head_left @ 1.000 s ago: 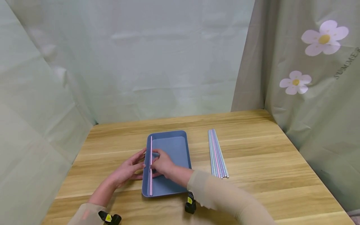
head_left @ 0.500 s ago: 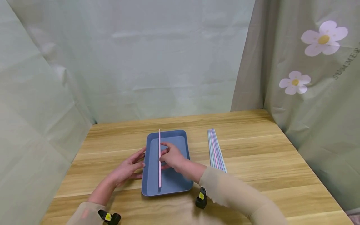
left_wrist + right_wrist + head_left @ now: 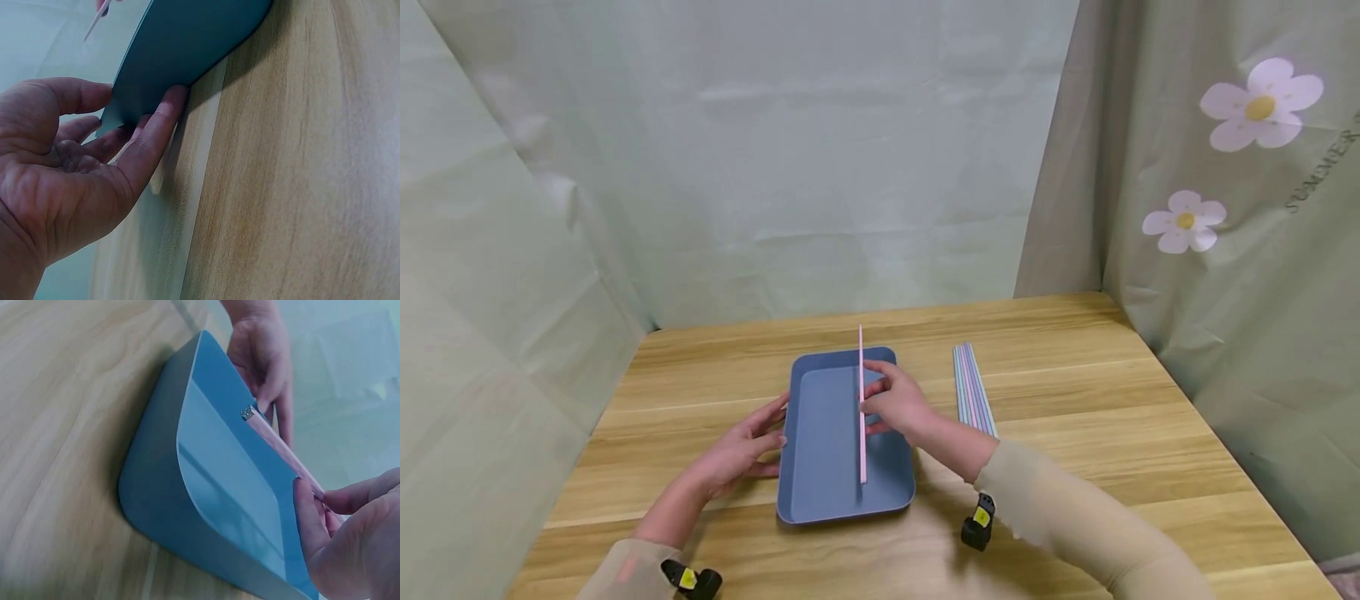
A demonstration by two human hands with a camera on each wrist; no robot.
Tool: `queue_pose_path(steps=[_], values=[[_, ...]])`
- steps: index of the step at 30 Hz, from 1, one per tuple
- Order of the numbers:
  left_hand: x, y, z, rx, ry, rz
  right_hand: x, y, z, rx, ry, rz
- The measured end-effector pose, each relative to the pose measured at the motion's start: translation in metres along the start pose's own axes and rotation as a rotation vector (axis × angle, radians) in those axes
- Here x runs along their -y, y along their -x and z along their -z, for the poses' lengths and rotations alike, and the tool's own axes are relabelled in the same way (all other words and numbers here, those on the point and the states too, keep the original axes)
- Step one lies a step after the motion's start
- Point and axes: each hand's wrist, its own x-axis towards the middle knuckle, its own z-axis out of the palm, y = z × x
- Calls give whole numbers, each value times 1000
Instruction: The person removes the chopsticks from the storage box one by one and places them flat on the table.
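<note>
My right hand (image 3: 898,402) pinches a long pink chopstick (image 3: 862,442) between thumb and fingers. It holds the chopstick raised over the right part of a blue rectangular tray (image 3: 820,458), the far end reaching past the tray's back rim. In the right wrist view, the near end of the chopstick (image 3: 275,439) has a silvery patterned tip. My left hand (image 3: 733,457) rests at the tray's left side. Its extended fingers touch the outer wall of the tray (image 3: 175,50) in the left wrist view, with the thumb by the rim.
Right of the tray, several pastel chopsticks (image 3: 972,392) in blue, pink and purple lie side by side on the wooden table (image 3: 1097,400); my right forearm hides their near ends. Pale curtains (image 3: 850,167) hang behind and at both sides.
My right hand has lifted the pink chopstick from along the tray's left inner wall and carried it rightward across the tray. The left hand has stayed at the tray's left side.
</note>
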Motion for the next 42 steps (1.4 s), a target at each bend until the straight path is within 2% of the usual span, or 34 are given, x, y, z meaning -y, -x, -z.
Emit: queue_pose_path(steps=[7,15,22,29,35,42], values=[[0,0,0,12,-1,-16,5,8,29,-30,-9,33],[2,1,1,18,-10,-15,7,15,66,-60,-1,7],[3,0,3,14,-10,-9,-1,22,108,-80,98,0],[2,0,3,9,-8,-6,-10,26,146,-133,159,-23],[2,1,2,21,-1,-15,-15,29,170,-163,221,-46],[4,-1,2,20,2,-19,-25,34,189,-154,254,-68]])
